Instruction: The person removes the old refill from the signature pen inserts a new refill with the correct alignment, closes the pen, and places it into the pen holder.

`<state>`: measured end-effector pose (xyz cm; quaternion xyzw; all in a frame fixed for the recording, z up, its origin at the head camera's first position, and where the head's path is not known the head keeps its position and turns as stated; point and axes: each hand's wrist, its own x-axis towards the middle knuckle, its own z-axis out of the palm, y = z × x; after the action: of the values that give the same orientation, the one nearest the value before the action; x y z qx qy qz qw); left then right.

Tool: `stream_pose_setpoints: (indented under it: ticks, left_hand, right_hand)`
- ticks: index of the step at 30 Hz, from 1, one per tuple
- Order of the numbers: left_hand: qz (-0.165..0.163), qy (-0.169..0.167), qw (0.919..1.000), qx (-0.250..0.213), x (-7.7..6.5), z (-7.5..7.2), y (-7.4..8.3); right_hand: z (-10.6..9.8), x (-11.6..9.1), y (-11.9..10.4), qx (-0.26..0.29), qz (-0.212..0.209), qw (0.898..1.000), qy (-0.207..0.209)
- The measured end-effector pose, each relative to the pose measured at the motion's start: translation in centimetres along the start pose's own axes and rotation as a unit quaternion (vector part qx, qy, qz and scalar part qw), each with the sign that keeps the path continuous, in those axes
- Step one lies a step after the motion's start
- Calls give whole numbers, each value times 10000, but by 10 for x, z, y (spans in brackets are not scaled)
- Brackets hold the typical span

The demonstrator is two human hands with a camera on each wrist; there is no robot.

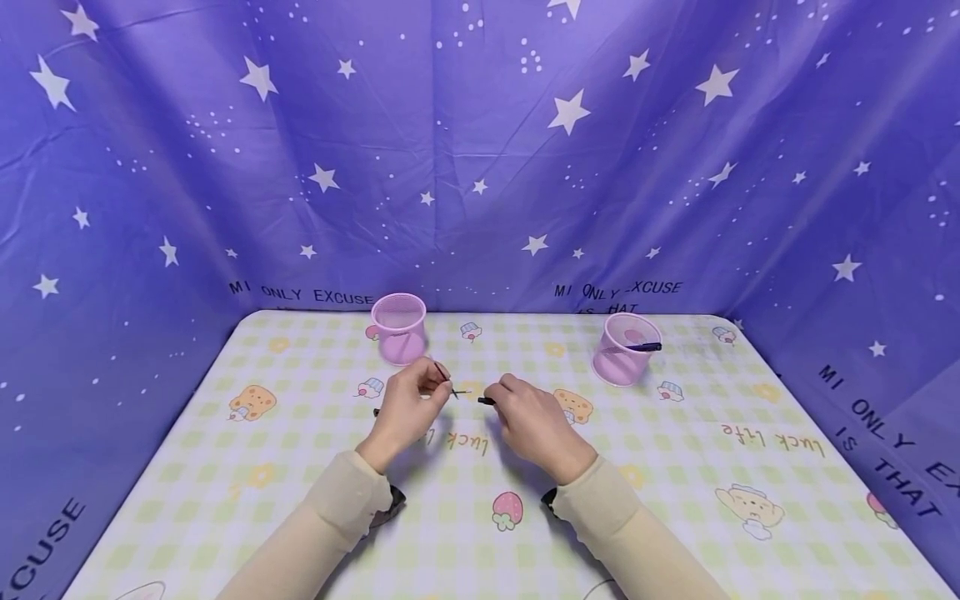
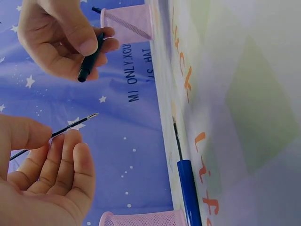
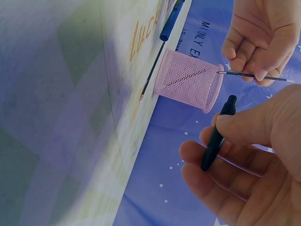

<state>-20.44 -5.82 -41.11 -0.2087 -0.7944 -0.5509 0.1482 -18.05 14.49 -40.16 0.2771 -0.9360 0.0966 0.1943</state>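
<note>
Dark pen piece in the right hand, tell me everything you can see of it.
The short, dark, plastic-looking pen piece has a smooth body with ridged rings near one narrower end. It slants in mid-air above the green-and-white checked table, pinched in the right hand's grip. Nothing else visibly touches it.

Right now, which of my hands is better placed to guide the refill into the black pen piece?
Probably the left hand: it pinches the refill, tip pointing towards the right hand, which holds the black pen piece, one end sticking out.
</note>
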Motion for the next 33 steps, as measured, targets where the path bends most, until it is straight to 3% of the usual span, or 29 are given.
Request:
stream_pose_setpoints:
  ticks: [11,19,33]
  left_hand:
    - [-515,-61,9974,-496,-2,3,1]
    - [-775,-199,9935,-812,-6,-7,41]
    - [-915,-234,9860,-1373,-5,-6,36]
  right_hand:
    - [-1,0,-2,56,-10,10000,22]
    - [0,-1,-2,57,-44,10000,46]
    - [1,-1,-3,75,-67,9999,30]
